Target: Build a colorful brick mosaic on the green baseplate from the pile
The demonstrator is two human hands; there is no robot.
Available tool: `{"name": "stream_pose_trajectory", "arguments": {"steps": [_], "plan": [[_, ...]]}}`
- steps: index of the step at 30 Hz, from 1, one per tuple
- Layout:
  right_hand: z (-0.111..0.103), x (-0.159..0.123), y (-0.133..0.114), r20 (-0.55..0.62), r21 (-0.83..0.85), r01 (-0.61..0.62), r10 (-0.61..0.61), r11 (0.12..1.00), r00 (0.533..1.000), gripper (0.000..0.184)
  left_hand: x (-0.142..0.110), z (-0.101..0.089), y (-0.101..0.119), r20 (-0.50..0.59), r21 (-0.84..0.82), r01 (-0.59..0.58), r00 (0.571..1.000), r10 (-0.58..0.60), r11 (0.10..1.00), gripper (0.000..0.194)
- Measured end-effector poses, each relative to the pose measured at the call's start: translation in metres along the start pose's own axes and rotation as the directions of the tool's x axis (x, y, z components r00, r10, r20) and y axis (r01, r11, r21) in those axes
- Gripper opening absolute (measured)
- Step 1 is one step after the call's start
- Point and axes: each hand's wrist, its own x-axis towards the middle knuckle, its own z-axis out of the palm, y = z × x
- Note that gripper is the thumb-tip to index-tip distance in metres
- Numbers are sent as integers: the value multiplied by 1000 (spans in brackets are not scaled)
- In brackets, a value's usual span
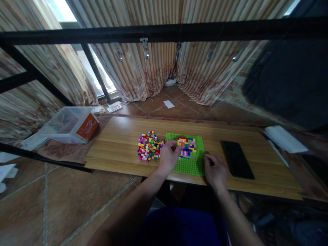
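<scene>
A green studded baseplate point(189, 168) lies on the table with a block of small multicoloured bricks point(186, 146) built up on its upper part. My left hand point(169, 157) is over the plate's left side, fingers pinched together beside the built bricks; whatever is between the fingertips is too small to make out. Curled at the plate's right edge is my right hand point(216, 171), its thumb and forefinger drawn together, and I cannot tell what they hold. Left of the plate, a heap of loose bricks point(148, 147) in many colours reaches close to my left hand.
On the wooden table point(115, 150), a black phone point(237, 159) lies right of my right hand. A white object point(285, 138) is at the far right end. A clear plastic bin point(69, 124) stands beyond the left end. A black metal bar point(164, 30) crosses above.
</scene>
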Motion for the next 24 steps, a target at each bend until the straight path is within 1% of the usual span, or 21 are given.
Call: {"name": "stream_pose_trajectory", "arguments": {"steps": [9,12,14,17,20,21,23,24], "plan": [[0,-1,6,11,-38,32,-31,999,999,37,-5,1,7,-27,34,28,999,-27,999,12],[0,-1,8,18,-44,45,-44,998,999,38,-10,-3,6,-28,25,5,1000,-4,1000,14],[0,-1,9,19,-42,44,-44,998,999,39,-15,-9,3,-35,22,-17,999,18,1000,16],[1,-1,11,20,-47,30,-29,998,999,40,-22,-25,-6,-65,39,-69,995,72,997,18],[2,-1,11,20,-56,9,-7,998,1000,41,-23,-51,-19,-102,114,-119,986,130,986,20],[2,-1,10,20,-59,3,-2,998,1000,41,-21,-61,-24,-123,159,-125,982,145,979,21],[2,-1,9,19,-62,2,-1,998,1000,41,-15,-80,-32,-193,233,-97,971,144,968,21],[2,0,9,15,-62,4,-3,998,1000,41,-11,-88,-34,-202,266,-86,969,143,960,22]]}}
